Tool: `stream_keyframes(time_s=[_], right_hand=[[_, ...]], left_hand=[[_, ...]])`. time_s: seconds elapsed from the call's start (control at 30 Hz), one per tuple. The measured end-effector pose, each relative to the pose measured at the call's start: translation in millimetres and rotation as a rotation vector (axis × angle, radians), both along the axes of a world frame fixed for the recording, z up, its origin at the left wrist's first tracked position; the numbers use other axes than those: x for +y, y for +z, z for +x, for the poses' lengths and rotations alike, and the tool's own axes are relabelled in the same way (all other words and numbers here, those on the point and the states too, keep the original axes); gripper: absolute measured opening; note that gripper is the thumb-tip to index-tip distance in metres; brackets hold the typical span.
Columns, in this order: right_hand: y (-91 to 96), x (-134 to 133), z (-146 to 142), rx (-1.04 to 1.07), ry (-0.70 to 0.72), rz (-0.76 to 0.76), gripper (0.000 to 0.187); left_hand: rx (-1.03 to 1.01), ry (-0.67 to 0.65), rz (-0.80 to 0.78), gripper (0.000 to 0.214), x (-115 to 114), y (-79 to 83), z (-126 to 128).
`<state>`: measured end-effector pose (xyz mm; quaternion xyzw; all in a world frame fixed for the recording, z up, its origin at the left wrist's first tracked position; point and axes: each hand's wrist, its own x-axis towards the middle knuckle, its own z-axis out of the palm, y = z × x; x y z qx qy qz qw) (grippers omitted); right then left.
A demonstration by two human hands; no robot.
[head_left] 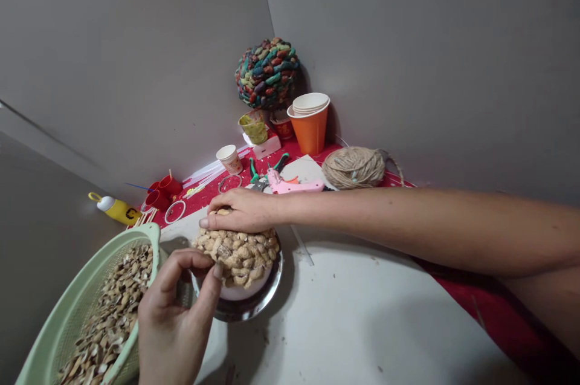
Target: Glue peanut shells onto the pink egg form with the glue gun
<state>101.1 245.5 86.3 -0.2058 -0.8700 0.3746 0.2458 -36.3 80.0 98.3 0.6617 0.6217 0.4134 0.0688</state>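
A ball covered with tan peanut shells (247,255) sits in a shiny metal bowl (254,312), and its lower front shows a smooth, pale patch. My right hand (242,210) reaches in from the right and lies over the back of the ball, its fingers curved around it and holding it. At the ball's left front edge, my left hand (181,306) is closed in a pinch, thumb and index finger together; whatever sits between the tips is too small to make out. Just left of that hand stands a pale green colander (156,240) filled with loose peanut shells (113,306).
Behind the bowl lie a pink glue gun (292,184), green-handled pliers (254,173) and a twine ball (353,167). Farther back stand an orange cup (310,128), a paper cup (229,159) and a multicoloured ball (267,74). A yellow bottle (118,208) and red cups (158,199) are left.
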Motion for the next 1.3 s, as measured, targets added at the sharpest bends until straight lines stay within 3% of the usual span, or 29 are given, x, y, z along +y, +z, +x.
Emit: stream_keyframes(time_s=[0.27,0.6,0.97,1.3], right_hand=[[-0.3,0,-1,-0.005,-0.003,-0.006,0.042],[-1.5,0,1,-0.004,-0.011,0.004,0.041],[-0.5,-3,3,-0.009,-0.004,-0.008,0.05],[4.2,-8,6,-0.034,-0.003,-0.005,0.041]], left_hand=[[0.149,-0.059,0.133,0.009,8,-1.2,1],[0.09,-0.081,0.14,0.023,-6,-3.8,-20],[0.128,-0.182,0.169,0.03,2,-9.9,-16],[0.307,-0.199,0.302,0.04,2,-19.2,-17]])
